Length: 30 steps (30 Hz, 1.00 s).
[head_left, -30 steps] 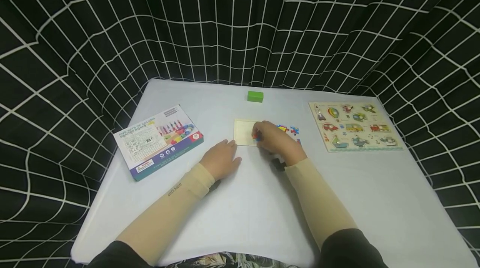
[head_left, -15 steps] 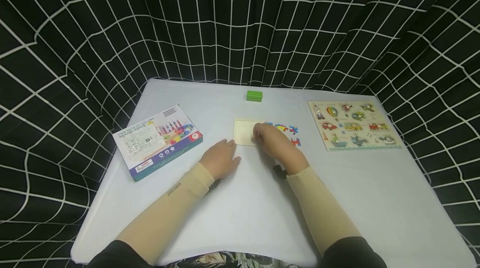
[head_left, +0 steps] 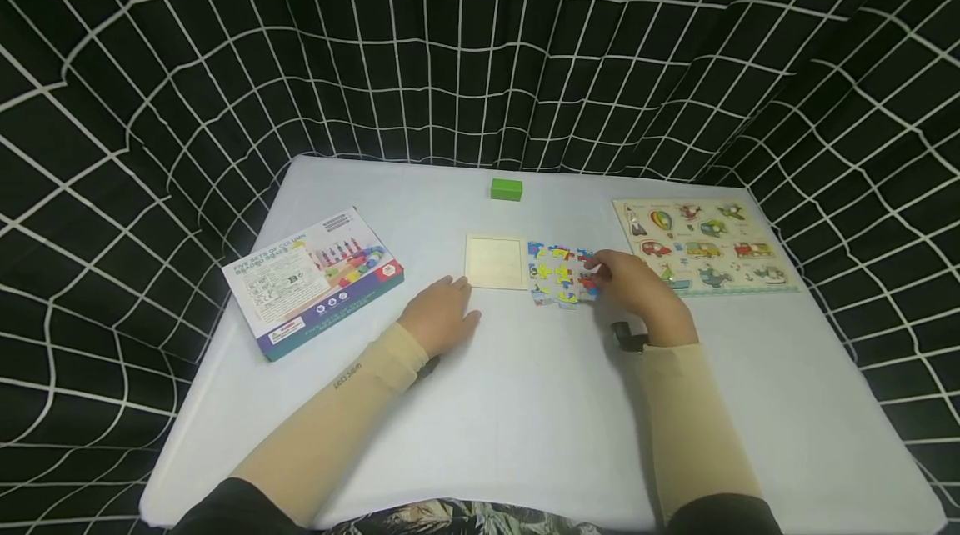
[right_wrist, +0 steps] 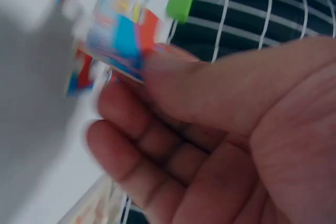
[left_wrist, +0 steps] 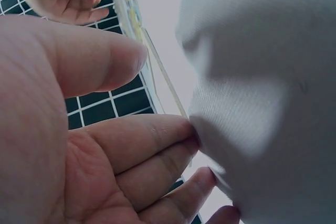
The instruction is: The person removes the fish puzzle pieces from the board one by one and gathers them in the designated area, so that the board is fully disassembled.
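Observation:
A pale wooden puzzle tray (head_left: 497, 263) with a raised rim lies on the white table. Fingers of my left hand (head_left: 442, 317) lie relaxed on the tabletop, their tips right at its near left corner. Just right of the tray are several colourful jigsaw pieces (head_left: 557, 272) in loose rows. At their right side, my right hand (head_left: 636, 289) pinches a puzzle piece (right_wrist: 118, 38) between thumb and fingers. That piece, blurred in the right wrist view, shows blue and red. In the left wrist view, the right hand (left_wrist: 63, 1) appears at top left with the piece.
A green block (head_left: 506, 190) sits behind the tray. On the left lies a boxed beaded toy set (head_left: 315, 281). A wooden vehicle puzzle board (head_left: 708, 247) lies at the right, close beyond my right hand. Black grid-patterned cloth (head_left: 450, 52) hangs behind the table.
My right hand has moved right from over the tray to the right side of the loose pieces, uncovering the tray and most pieces. My left hand has stayed put.

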Tool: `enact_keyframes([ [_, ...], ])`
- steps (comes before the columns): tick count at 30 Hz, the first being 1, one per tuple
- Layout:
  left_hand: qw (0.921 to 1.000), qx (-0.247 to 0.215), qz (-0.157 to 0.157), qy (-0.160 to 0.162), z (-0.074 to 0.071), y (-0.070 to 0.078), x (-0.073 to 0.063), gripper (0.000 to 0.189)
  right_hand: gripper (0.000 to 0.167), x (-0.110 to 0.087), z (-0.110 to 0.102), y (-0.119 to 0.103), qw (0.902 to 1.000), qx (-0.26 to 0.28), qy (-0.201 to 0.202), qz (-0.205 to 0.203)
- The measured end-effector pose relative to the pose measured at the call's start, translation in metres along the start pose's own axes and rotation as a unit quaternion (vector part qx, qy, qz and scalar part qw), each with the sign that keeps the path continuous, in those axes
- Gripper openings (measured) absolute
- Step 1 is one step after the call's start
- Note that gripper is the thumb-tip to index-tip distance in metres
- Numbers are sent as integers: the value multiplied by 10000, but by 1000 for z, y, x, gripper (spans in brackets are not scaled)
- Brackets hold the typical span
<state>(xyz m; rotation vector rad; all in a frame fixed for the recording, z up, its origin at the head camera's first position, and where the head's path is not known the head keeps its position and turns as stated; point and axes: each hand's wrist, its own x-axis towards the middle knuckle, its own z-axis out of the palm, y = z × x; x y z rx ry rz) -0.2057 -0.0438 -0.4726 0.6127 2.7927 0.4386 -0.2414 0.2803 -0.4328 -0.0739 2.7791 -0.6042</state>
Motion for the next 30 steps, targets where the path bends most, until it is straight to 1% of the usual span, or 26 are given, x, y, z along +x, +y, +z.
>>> enact_keyframes([
  [3, 10000, -14, -7, 28, -2, 1, -2, 63, 27, -2, -2, 8, 9992, -58, -280, 274],
  [6, 10000, -29, -34, 38, -3, 1, -5, 62, 20, -1, 2, 9, 9986, -41, -331, 420],
  [11, 10000, -30, -50, 8, -2, 0, -6, 62, 14, 1, 8, 8, 9982, -28, -226, 548],
  [17, 9999, -36, -132, -34, -3, -2, -7, 63, 6, 3, 10, 4, 9984, -95, -112, 538],
  [19, 9999, -76, -137, -25, -3, -2, -8, 63, 5, 3, 11, 3, 9983, -109, -131, 566],
  [23, 9999, -82, -118, 12, -3, -2, -8, 63, 4, 3, 14, 4, 9969, -76, -181, 768],
  [26, 9999, -108, -119, 17, -2, -1, -8, 63, 8, 2, 18, 5, 9959, -41, -184, 886],
  [28, 9998, -141, -130, -7, -1, -1, -8, 63, 8, 1, 19, 5, 9959, -63, -145, 888],
  [30, 9998, -156, -120, -39, 1, -1, -8, 63, 5, -3, 21, 2, 9967, -76, -101, 799],
])
